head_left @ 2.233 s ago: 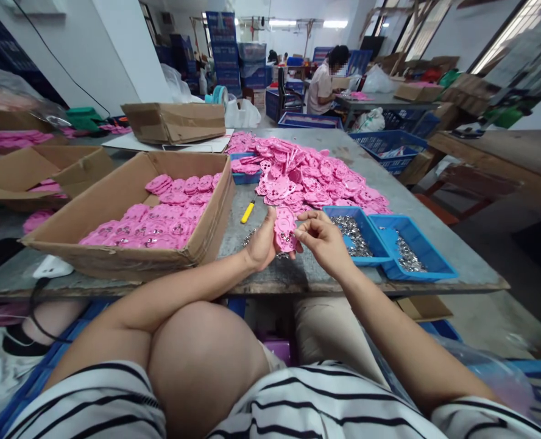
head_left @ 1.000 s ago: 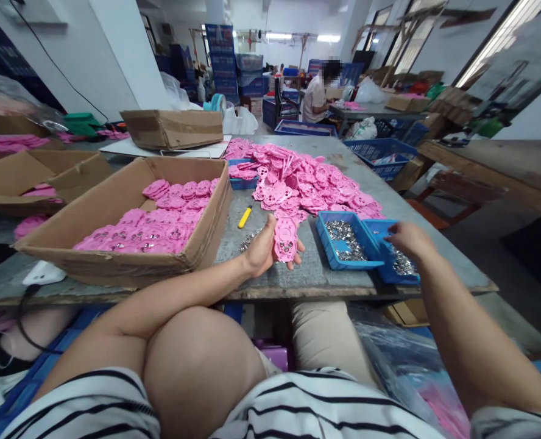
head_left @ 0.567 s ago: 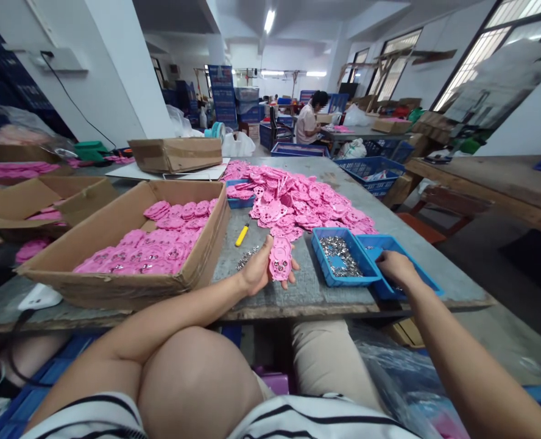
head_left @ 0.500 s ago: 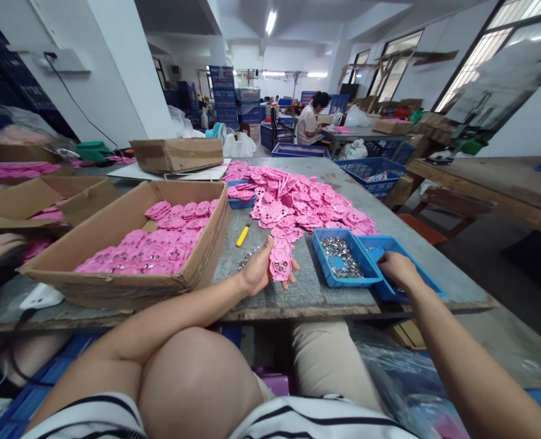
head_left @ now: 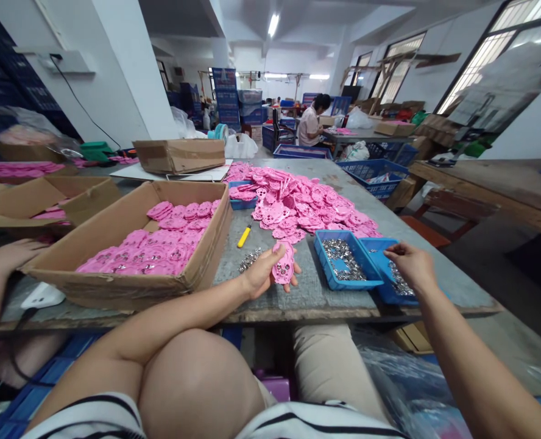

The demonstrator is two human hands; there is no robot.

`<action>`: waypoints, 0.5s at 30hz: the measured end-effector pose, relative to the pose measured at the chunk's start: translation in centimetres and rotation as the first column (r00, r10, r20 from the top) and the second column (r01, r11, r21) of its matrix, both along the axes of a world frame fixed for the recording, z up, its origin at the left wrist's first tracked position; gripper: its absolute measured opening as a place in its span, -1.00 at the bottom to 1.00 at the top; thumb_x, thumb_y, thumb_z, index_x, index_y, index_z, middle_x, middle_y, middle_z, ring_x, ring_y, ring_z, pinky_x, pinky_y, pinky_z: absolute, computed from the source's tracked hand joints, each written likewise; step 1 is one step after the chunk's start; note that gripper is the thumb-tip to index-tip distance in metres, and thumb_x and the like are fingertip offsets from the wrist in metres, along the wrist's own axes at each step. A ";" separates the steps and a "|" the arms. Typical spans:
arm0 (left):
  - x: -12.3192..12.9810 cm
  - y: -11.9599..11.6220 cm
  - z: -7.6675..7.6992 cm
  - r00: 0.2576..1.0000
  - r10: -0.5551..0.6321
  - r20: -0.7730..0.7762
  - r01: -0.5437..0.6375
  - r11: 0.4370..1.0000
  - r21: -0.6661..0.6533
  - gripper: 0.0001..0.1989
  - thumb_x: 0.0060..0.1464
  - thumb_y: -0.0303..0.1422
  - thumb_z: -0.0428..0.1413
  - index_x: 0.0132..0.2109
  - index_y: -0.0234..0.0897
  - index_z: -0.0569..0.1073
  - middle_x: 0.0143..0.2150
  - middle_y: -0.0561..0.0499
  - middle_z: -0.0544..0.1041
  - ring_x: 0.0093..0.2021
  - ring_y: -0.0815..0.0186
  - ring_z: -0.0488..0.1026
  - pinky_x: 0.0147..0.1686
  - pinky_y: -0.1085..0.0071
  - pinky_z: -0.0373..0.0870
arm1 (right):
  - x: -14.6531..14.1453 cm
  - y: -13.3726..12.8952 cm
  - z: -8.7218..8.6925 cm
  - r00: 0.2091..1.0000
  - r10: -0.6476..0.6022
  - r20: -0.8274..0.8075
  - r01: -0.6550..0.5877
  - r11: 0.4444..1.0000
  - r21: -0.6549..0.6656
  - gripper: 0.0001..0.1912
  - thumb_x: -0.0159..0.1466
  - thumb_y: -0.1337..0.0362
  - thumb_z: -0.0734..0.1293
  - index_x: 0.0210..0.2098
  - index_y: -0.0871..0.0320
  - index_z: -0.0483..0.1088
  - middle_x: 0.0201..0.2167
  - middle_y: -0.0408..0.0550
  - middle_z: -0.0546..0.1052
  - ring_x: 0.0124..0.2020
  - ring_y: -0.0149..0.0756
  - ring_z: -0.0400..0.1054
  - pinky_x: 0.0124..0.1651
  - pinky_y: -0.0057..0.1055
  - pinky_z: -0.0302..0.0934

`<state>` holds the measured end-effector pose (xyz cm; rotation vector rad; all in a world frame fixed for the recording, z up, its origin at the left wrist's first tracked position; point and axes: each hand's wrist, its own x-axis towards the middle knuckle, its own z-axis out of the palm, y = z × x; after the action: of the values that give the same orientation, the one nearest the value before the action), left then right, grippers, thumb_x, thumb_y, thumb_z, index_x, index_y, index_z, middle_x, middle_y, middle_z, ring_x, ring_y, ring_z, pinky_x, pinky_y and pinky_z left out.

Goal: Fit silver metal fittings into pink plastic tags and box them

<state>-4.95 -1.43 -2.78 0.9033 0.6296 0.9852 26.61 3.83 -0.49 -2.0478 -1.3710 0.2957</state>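
A flat pink plastic piece (head_left: 283, 266) with small metal parts near its lower end lies in my left hand (head_left: 262, 273), the thumb pressed on its edge. Over the right-hand blue tray (head_left: 428, 297), my right hand (head_left: 410, 265) has its fingertips pinched together; whatever is between them is too small to make out. Small shiny metal parts (head_left: 401, 281) lie in that tray under the hand. Beside it stands another blue tray (head_left: 323, 268) holding similar metal parts. Beyond my left hand spreads a big heap of pink pieces (head_left: 304, 198).
A cardboard box (head_left: 128, 286) with rows of pink pieces stands to the left. Near it lie a yellow-handled tool (head_left: 243, 236) and a small pile of metal parts (head_left: 250, 259). A co-worker's hand (head_left: 21, 253) is at far left; another person (head_left: 311, 122) sits farther back.
My right hand has lifted a little out of the right tray, uncovering metal parts there. My left hand still holds the pink piece. The co-worker's hand at left has shifted toward the box.
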 end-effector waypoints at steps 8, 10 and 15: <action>0.1 0.1 -0.5 0.989 0.063 -0.133 -0.067 0.997 -0.027 -0.38 -0.30 -0.26 0.37 -0.09 -0.37 0.31 -0.47 0.04 0.51 -0.58 0.33 0.46 -0.70 0.48 0.36 | -9.3 -2.3 0.2 0.732 0.546 -0.408 -0.500 0.837 0.222 -0.69 -0.09 0.02 0.42 -0.58 0.13 0.36 -0.69 -0.22 0.32 -0.66 -0.46 0.07 -0.56 -0.44 0.03; 0.2 0.2 -0.6 0.988 0.068 -0.135 -0.074 0.996 -0.041 -0.40 -0.30 -0.34 0.35 -0.08 -0.37 0.30 -0.47 0.04 0.51 -0.58 0.33 0.46 -0.70 0.48 0.36 | -11.7 -2.8 -0.2 0.673 0.631 -0.386 -0.594 0.772 0.226 -0.77 -0.02 0.09 0.38 -0.56 0.13 0.38 -0.67 -0.21 0.36 -0.65 -0.45 0.11 -0.53 -0.44 0.06; 0.1 0.1 -0.4 0.991 0.080 -0.106 -0.091 0.991 -0.097 -0.48 -0.29 -0.45 0.29 -0.11 -0.35 0.31 -0.46 0.03 0.52 -0.56 0.32 0.48 -0.67 0.47 0.39 | -14.7 -3.3 -0.9 0.638 0.755 -0.148 -0.715 0.653 0.248 -0.94 0.06 0.35 0.32 -0.53 0.12 0.41 -0.58 -0.17 0.49 -0.54 -0.39 0.29 -0.43 -0.45 0.14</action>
<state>-4.86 -1.33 -3.14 0.8457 0.8042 0.9786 11.88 0.55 -1.36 -1.1520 -1.9466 0.7272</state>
